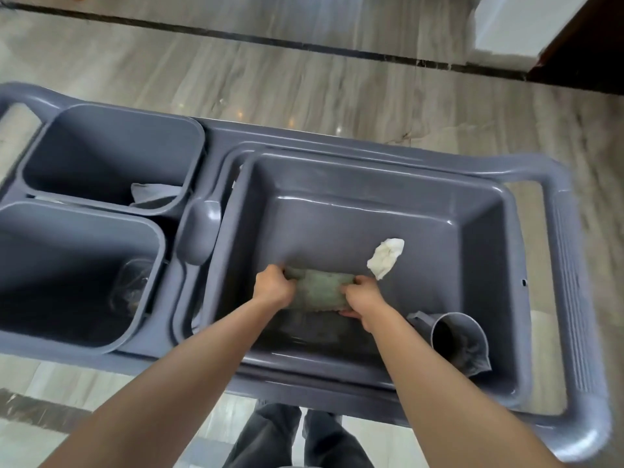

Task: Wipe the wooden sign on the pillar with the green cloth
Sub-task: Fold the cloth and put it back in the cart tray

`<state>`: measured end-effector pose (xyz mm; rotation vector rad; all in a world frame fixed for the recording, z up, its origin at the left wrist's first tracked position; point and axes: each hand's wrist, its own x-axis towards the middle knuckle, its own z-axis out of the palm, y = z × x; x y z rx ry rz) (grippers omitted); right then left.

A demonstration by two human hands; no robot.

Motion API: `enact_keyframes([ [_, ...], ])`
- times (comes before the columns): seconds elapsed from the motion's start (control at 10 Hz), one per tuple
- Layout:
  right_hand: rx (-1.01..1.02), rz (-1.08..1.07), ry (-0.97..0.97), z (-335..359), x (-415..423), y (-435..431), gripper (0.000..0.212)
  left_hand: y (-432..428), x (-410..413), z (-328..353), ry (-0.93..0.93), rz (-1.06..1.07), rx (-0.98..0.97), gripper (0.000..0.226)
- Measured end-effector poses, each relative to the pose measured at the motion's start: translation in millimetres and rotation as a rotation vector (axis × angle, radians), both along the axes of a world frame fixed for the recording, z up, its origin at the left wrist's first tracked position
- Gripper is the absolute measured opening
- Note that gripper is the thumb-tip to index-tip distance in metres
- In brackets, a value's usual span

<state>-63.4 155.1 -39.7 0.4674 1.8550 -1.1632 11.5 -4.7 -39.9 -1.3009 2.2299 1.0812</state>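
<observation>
Grey plastic forms the cleaning cart [570, 251], the largest item in view, standing on a pale marble-look floor [304, 79]. Two deep bins occupy its left side: the far bin [101, 146] and the near bin [67, 271]. A broad basin [456, 211] fills the right side, and I work inside it, presumably because its walls contain any drips from the cloth. A grey jug [456, 342] lies tilted in the basin's near right corner, clear of my arms. A crumpled white rag [386, 256] rests on the basin floor, just beside my right hand [363, 297] but apart from it.

The green cloth [317, 290] is bunched into a short roll between both hands, low in the basin. My left hand [271, 287] closes its fingers around the left end; my right hand grips the right end, fingers curled over and under it. Holding both ends suits wringing or folding; which one I cannot tell.

No wooden sign or pillar shows, so I judge the wiping itself not yet begun.
</observation>
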Motion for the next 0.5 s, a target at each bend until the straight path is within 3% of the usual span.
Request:
enact_keyframes([
  [0.1,0.047,0.04,0.044,-2.3,1.2,0.1,0.014,-0.5,1.3,-3.1,-0.02,-0.036,-0.02,0.036],
  [0.2,0.199,0.211,0.198,5.1,1.5,0.1,0.026,-4.3,2.1,1.2,-0.035,-0.098,-0.032,0.039],
  [0.4,0.456,0.589,0.408,45.4,3.5,4.5,0.03,-10.2,5.0,38.9,-0.139,-0.474,-0.185,0.056],
  [0.5,0.501,0.72,0.391,70.6,-5.3,-1.5,0.037,-13.7,-1.1,70.9,-0.182,-0.582,-0.228,0.052],
])
